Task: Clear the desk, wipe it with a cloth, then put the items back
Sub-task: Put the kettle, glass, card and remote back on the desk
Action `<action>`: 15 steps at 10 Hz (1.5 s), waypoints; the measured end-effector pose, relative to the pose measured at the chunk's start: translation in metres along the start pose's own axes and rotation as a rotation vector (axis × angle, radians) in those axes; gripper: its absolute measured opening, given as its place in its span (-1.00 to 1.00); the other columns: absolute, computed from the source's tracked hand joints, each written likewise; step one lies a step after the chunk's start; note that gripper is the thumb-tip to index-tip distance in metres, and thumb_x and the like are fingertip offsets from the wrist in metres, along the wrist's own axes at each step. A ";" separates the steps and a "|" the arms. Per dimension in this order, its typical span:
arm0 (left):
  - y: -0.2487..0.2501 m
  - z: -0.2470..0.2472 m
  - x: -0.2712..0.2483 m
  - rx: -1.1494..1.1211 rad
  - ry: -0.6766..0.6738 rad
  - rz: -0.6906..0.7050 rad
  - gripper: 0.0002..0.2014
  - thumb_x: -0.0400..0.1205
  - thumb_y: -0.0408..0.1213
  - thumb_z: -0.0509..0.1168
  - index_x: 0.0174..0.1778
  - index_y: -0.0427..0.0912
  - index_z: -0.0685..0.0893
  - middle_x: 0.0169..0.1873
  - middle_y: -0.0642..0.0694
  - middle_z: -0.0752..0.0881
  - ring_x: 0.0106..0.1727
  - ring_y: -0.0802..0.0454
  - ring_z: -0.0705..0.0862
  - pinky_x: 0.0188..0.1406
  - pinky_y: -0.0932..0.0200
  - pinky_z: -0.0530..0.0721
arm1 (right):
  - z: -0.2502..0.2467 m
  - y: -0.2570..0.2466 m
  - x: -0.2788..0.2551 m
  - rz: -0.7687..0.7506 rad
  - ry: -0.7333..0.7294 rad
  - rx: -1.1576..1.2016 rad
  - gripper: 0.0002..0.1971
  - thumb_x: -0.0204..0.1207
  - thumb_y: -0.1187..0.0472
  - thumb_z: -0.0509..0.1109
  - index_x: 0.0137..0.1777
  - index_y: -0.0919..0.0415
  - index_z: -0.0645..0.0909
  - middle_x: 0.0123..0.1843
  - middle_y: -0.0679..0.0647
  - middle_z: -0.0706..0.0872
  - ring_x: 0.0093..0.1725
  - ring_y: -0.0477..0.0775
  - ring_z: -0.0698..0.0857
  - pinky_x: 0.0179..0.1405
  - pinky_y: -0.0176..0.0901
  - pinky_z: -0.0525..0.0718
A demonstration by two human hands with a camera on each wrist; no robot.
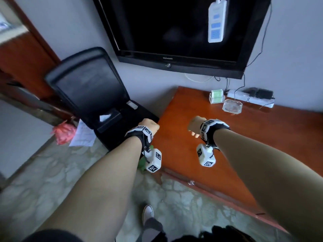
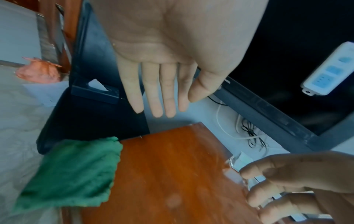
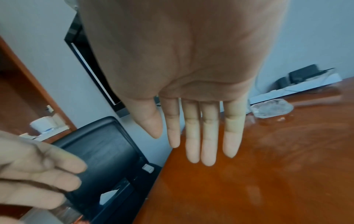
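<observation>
The red-brown wooden desk (image 1: 218,145) fills the right side of the head view. A green cloth (image 2: 72,171) lies at its near left corner and hangs over the edge. At the back of the desk stand a clear holder of green cards (image 1: 216,96), a glass ashtray (image 1: 232,106) and a white power strip (image 1: 251,99). My left hand (image 1: 149,125) hovers by the desk's left edge, fingers (image 2: 159,98) straight and empty. My right hand (image 1: 194,126) floats over the desk's left part, fingers (image 3: 208,136) straight, holding nothing.
A black chair (image 1: 90,84) stands left of the desk; a black tissue box (image 1: 109,119) and a small white object (image 1: 132,104) lie on its seat. A TV (image 1: 174,32) hangs above. A pink bag (image 1: 63,132) and paper (image 1: 83,135) lie on the floor.
</observation>
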State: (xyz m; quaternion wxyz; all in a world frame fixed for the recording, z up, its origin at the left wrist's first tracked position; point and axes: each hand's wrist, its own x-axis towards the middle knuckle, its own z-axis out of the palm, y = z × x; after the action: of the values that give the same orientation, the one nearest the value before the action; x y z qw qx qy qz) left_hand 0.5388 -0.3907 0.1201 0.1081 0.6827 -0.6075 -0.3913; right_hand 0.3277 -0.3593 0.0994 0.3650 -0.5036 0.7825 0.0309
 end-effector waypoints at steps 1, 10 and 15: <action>-0.036 -0.045 0.027 -0.045 0.041 -0.024 -0.71 0.29 -0.17 0.25 -0.26 -0.21 0.81 -0.27 -0.18 0.84 -0.12 -0.23 0.83 -0.16 -0.09 0.78 | 0.009 -0.063 0.008 -0.087 -0.004 0.053 -0.79 0.66 0.26 0.32 0.18 0.34 0.67 0.25 0.21 0.74 0.21 0.24 0.75 -0.18 -0.18 0.66; -0.215 -0.315 0.318 0.176 0.003 -0.170 -0.85 0.51 -0.25 0.29 -0.12 -0.15 0.75 -0.25 -0.09 0.74 -0.36 -0.03 0.62 -0.30 0.21 0.56 | 0.064 -0.457 0.239 -0.004 0.044 -0.184 -0.67 0.25 0.02 0.28 -0.03 0.14 0.64 -0.08 0.09 0.68 -0.14 0.25 0.65 -0.04 -0.07 0.65; -0.209 -0.343 0.469 0.347 -0.110 -0.086 -0.82 0.61 -0.22 0.28 -0.03 -0.17 0.76 -0.06 -0.12 0.80 -0.03 -0.18 0.74 0.13 0.00 0.74 | 0.025 -0.522 0.378 -0.010 0.046 -0.136 -0.70 0.37 0.12 0.23 0.03 0.20 0.64 -0.20 0.10 0.64 -0.24 0.22 0.64 -0.24 -0.11 0.58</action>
State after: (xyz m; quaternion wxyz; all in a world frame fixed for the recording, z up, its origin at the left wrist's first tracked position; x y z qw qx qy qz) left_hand 0.9020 -0.8819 0.0302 -0.0614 0.6941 -0.6412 -0.3215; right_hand 0.6785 -0.8940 0.0203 0.3121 -0.5318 0.7841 0.0707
